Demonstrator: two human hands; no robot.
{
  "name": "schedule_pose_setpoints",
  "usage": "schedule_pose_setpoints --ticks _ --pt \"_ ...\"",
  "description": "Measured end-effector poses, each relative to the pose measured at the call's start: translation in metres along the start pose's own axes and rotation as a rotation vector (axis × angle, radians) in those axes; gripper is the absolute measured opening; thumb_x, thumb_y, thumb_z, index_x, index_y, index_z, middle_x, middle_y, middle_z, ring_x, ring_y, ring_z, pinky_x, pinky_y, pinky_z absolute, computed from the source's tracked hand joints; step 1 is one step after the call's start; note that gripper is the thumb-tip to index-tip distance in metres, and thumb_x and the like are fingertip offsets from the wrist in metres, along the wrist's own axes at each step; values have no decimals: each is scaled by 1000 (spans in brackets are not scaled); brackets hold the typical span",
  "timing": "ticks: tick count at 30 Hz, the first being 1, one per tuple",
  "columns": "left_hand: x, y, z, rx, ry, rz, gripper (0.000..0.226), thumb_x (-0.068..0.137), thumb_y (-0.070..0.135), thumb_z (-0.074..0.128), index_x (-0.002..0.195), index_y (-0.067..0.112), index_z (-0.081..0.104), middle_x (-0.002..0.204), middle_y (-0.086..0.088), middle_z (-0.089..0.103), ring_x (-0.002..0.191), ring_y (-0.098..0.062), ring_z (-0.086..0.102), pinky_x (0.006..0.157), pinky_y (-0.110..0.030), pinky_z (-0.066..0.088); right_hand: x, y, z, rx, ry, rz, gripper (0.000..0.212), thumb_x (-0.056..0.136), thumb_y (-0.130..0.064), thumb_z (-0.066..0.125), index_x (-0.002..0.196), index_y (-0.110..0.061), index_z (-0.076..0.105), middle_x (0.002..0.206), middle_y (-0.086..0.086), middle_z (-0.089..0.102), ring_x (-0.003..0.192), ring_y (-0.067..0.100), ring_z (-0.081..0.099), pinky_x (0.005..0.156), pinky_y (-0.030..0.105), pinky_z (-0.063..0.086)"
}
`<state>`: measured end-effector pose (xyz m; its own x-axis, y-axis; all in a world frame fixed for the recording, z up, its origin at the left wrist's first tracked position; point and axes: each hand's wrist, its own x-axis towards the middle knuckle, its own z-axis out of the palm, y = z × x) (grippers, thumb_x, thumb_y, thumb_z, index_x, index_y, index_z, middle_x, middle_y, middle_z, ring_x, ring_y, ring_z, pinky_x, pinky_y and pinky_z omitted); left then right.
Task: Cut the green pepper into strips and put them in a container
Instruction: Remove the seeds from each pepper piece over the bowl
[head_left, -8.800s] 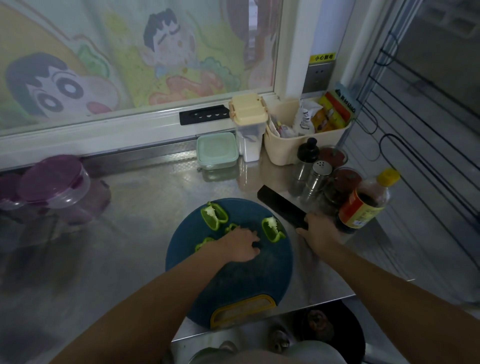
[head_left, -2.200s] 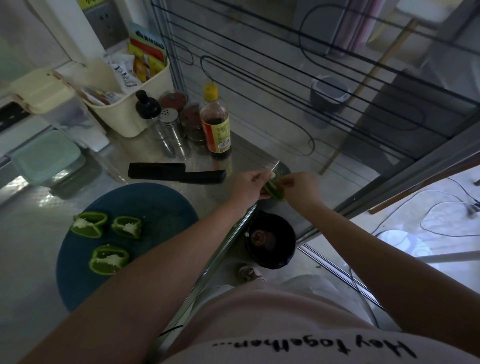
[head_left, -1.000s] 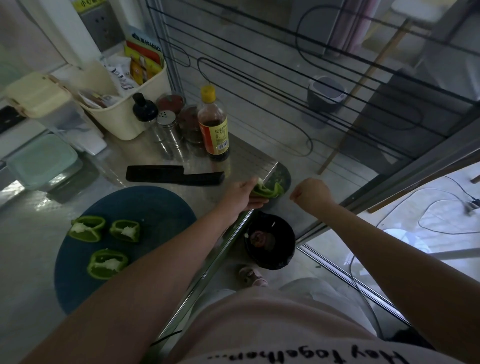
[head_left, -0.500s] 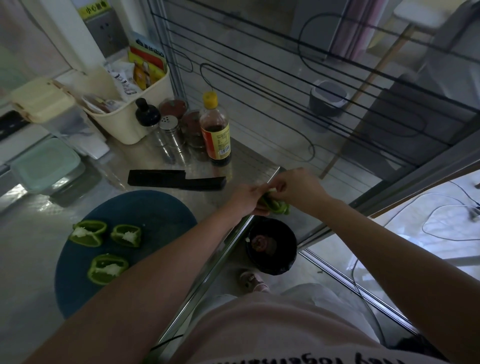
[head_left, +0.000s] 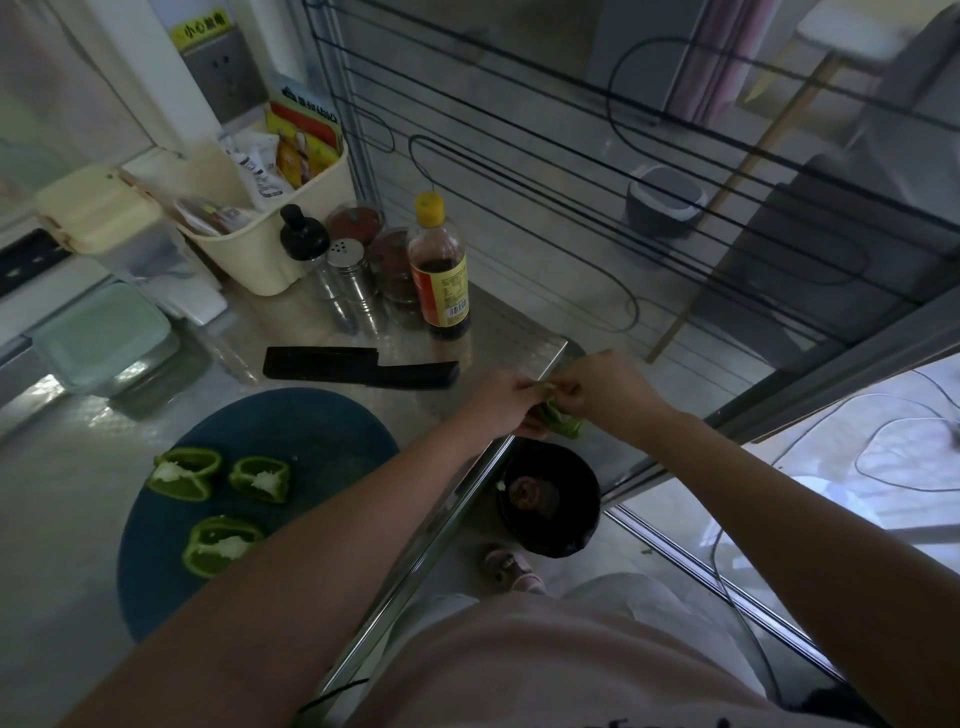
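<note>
a green pepper piece (head_left: 561, 422) was held off the bench's corner, above a black bin (head_left: 549, 500) on the floor. the left hand (head_left: 503, 404) gripped it from the 9 o'clock side, and the right hand (head_left: 605, 396) pinched at its top from 3 o'clock, fingertips meeting the left hand's. what exactly the right fingers pinched was too small to tell.

three more pepper pieces lay cut side up, pale cores showing, on a round dark blue cutting board (head_left: 311, 431) at about 8 o'clock from the hands: one (head_left: 183, 474) at the far left, one (head_left: 260, 479) just beside it, and one (head_left: 221, 545) nearer the person.

a black knife (head_left: 358, 368) lay flat on the steel bench (head_left: 62, 493) just beyond the board, at 9 o'clock from the hands, apart from both. past it, at about 11 o'clock, stood a sauce bottle (head_left: 439, 270) with a yellow cap, beside a metal shaker (head_left: 349, 275) and a black-topped jar (head_left: 304, 239). a cream basket (head_left: 254, 254) of packets sat behind these, and a container with a pale green lid (head_left: 101, 338) rested at the bench's far left.
</note>
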<state>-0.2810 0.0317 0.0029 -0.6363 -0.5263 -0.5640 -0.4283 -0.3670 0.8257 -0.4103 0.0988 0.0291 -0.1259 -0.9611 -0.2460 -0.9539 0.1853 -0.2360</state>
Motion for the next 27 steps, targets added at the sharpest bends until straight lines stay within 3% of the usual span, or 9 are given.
schedule_pose_setpoints --ticks 3,5,9,14,18,23,27 --pt "0 1 -1 82 -25 12 31 94 11 53 117 -10 57 96 -21 63 72 -22 63 56 -21 56 -1 5 0 56 -28 -30 24 91 -23 53 95 -8 71 80 11 68 66 20 57 50 12 28" --pt "0 4 -1 146 -37 28 30 93 11 54 118 -6 58 108 -25 62 86 -28 64 59 -23 57 -3 11 -1 107 -17 -26 21 91 -23 55 91 -10 73 78 10 69 65 20 59 52 16 33" --pt "1 4 -1 224 -9 56 30 94 10 52 122 1 56 118 -19 60 103 -29 60 75 -30 56 -5 28 4 96 -35 100 18 88 -15 58 98 -8 72 98 6 70 89 21 62 72 23 42" --pt "6 0 -3 102 6 18 29 93 2 50 119 11 59 127 -15 56 113 -31 57 82 -33 54 -6 38 32 101 -111 287 21 86 -31 63 95 -15 74 98 4 71 87 19 64 73 26 47" --pt "7 -1 -3 -69 -6 -5 31 92 -7 44 107 14 62 128 -15 55 116 -30 55 90 -39 51 -11 40 42 145 -94 379 24 89 -10 55 106 -17 71 115 8 65 104 26 61 88 32 47" --pt "2 5 -2 -209 -13 -6 34 90 -13 41 98 12 62 117 -12 55 111 -28 54 78 -29 53 -13 47 46 132 -67 423 25 94 -15 46 104 -9 68 106 14 65 96 30 61 73 28 43" --pt "-3 7 -2 -305 2 -1 32 89 -14 43 99 11 61 110 -9 58 102 -23 57 78 -30 53 -15 51 44 102 -37 433 16 90 -15 56 97 -9 69 101 12 66 91 25 62 71 27 43"
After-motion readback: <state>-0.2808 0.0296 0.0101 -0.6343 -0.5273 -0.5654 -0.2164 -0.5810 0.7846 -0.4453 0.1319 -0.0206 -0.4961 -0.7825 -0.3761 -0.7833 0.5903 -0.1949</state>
